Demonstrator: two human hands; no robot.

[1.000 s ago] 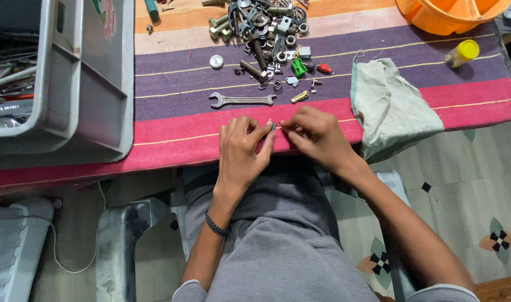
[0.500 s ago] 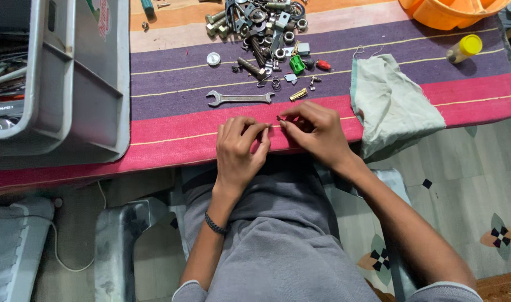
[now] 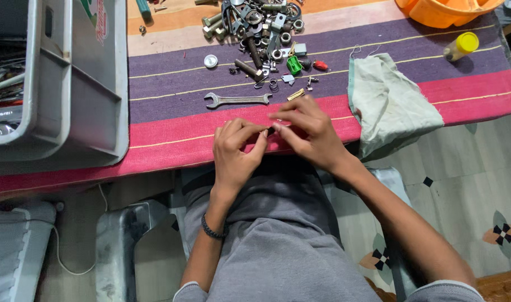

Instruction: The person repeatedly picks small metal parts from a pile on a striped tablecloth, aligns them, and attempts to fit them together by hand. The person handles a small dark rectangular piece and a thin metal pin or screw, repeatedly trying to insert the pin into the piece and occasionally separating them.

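Head view puts the two hands nearest me, over the lap and the front edge of the striped cloth (image 3: 171, 140); my left hand (image 3: 236, 148) is curled, thumb and forefinger drawn together at their tips, and my right hand (image 3: 314, 134) meets it from the other side with its own fingertips pinched close; between the two pinches sits a small dark metal part (image 3: 272, 130) (too small for me to say whether it is a nut, a screw or both), held just above the pink band of the cloth; I judge both grips closed on that one piece, neither hand spread at all. As for progress, I read the work as mid-way at best: one piece is being worked in the fingers, while the bulk of the hardware lies unsorted farther out. Just beyond the hands lies an open-ended spanner (image 3: 237, 100), flat on the purple band and apart from both hands; to the right a pale green rag (image 3: 390, 103) droops over the table edge; past the spanner is the heap of bolts and nuts (image 3: 261, 28), with a green piece and a red piece beside it; a grey crate (image 3: 93, 84) stands at the left, a yellow-capped bottle (image 3: 461, 46) and an orange tub (image 3: 440, 14) at the far right.
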